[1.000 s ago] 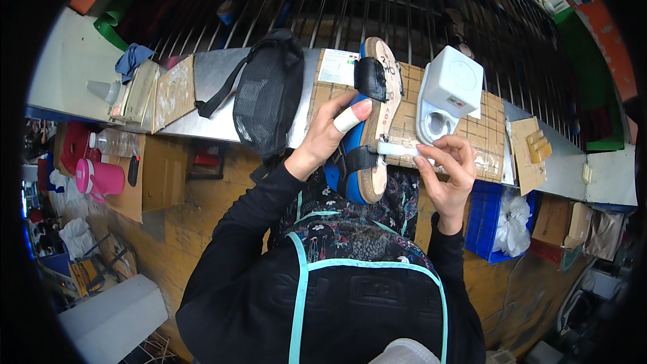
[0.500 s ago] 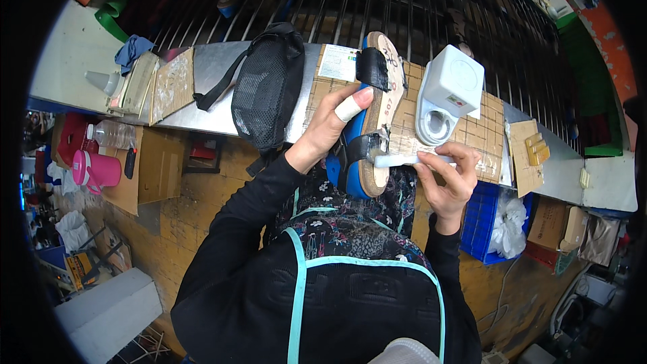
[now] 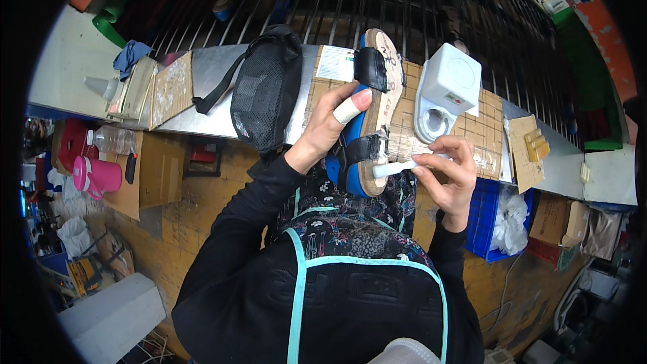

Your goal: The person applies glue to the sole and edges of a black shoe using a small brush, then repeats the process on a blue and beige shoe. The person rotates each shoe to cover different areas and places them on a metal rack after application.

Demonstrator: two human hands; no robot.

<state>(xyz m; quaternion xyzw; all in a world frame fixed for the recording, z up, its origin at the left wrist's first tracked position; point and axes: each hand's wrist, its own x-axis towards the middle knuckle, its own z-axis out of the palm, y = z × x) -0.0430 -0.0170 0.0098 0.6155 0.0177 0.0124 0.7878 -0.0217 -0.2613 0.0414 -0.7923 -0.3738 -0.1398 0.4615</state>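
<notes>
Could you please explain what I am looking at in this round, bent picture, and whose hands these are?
There is no machine here: a person works with two bare hands. The picture comes from a wide fisheye camera worn on that person's head, looking down, so straight edges curve and the forearms enter from below.

The left hand, with a white wrap on the thumb, holds a sandal with a blue sole, a tan footbed and black straps. The right hand holds a small white tool with its tip against the sandal's edge; what sort of tool it is I cannot tell.

On the narrow workbench lie a black mesh bag, a white boxy device and pieces of cardboard. Below to the left stands a pink jug, and to the right a blue crate.
</notes>
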